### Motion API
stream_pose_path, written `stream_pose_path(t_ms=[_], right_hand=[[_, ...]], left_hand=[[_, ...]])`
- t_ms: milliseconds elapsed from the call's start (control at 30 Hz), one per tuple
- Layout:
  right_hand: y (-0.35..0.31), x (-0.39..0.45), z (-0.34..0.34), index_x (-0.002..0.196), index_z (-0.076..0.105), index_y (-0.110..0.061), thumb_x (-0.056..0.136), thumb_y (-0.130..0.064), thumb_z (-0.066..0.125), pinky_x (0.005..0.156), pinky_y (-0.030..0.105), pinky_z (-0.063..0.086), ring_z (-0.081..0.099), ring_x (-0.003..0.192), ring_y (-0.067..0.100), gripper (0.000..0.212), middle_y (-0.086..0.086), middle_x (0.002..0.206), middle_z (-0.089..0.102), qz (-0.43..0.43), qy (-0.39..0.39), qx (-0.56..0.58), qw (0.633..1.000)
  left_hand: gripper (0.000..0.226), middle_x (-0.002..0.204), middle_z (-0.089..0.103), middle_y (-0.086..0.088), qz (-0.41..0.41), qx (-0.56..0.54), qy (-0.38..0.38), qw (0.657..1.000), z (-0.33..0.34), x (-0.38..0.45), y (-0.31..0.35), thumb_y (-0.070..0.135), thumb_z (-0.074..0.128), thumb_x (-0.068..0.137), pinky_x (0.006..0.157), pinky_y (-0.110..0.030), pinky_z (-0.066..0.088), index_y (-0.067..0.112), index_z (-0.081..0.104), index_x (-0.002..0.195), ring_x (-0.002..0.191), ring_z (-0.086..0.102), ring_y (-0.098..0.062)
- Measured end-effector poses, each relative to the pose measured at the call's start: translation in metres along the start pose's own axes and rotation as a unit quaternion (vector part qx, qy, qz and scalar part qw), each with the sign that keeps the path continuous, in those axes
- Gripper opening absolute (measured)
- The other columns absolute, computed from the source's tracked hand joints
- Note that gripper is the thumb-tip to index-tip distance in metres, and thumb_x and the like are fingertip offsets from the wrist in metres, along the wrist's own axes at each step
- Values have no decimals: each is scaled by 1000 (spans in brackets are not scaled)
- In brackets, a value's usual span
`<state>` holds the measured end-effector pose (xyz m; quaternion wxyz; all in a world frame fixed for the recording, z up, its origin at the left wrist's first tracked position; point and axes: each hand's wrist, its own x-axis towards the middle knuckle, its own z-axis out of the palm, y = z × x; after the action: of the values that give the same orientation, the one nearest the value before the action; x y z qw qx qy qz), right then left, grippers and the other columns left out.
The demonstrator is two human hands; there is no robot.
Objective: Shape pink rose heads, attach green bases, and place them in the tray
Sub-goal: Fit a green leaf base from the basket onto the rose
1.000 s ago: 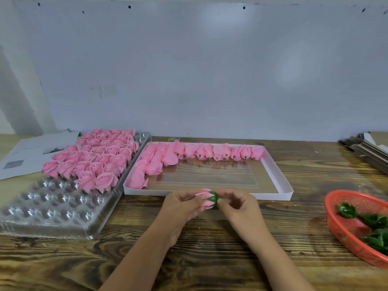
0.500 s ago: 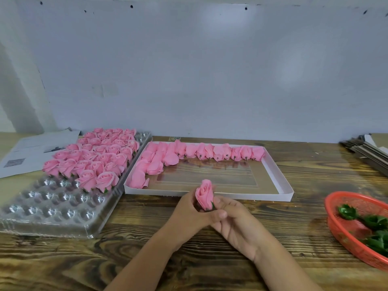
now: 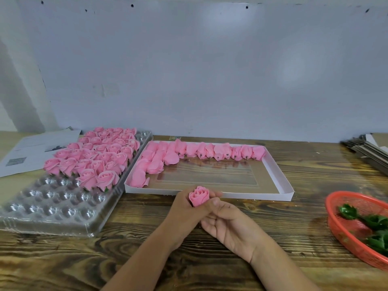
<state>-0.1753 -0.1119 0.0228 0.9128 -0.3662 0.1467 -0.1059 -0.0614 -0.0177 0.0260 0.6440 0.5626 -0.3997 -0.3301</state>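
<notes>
A pink rose head (image 3: 199, 195) stands upright between both hands, its open petals facing up. My left hand (image 3: 184, 213) wraps its fingers round the bud from the left. My right hand (image 3: 228, 223) lies palm up beneath it, thumb against the bud's right side. The green base is hidden by the fingers. A clear plastic tray (image 3: 52, 208) at the left holds several finished roses (image 3: 98, 156) in its far rows. A white box (image 3: 279, 175) behind the hands holds several unshaped pink buds (image 3: 210, 151). A red basket (image 3: 344, 225) at the right holds green bases (image 3: 373, 222).
Printed paper sheets (image 3: 31, 152) lie at the far left. A stack of flat cardboard (image 3: 369, 151) sits at the far right. A pale wall closes the back of the wooden table (image 3: 210, 269).
The rose has turned from lying sideways, green base showing, to standing upright with petals up. Both hands shifted from pinching it at fingertips to cupping it.
</notes>
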Motion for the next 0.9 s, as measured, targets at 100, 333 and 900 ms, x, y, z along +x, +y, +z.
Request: stream_pose_path(t_ms=[100, 333, 900], right_hand=[[-1, 1, -2, 111, 75, -2, 86, -12, 66, 81, 27, 60, 72, 95, 20, 28, 21, 116, 70, -8, 5, -1, 1000], [-1, 4, -5, 115, 72, 2, 89, -14, 64, 76, 27, 59, 63, 90, 20, 32, 21, 115, 65, 4, 29, 38, 999], [4, 6, -7, 115, 65, -1, 87, -22, 67, 65, 30, 61, 71, 76, 28, 35, 28, 101, 69, 39, 8, -44, 998]], left_hand=[[27, 109, 77, -2, -2, 11, -5, 1000, -3, 1, 1, 20, 81, 84, 85, -23, 57, 15, 76, 110, 105, 72, -17], [49, 109, 74, 12, 38, 142, -2, 989, -10, 0, -3, 20, 87, 76, 90, -19, 53, 35, 68, 118, 105, 69, -5], [41, 103, 73, 20, 60, 311, -1, 948, -66, -35, 29, 29, 86, 75, 85, -20, 56, 44, 68, 109, 96, 69, -1]])
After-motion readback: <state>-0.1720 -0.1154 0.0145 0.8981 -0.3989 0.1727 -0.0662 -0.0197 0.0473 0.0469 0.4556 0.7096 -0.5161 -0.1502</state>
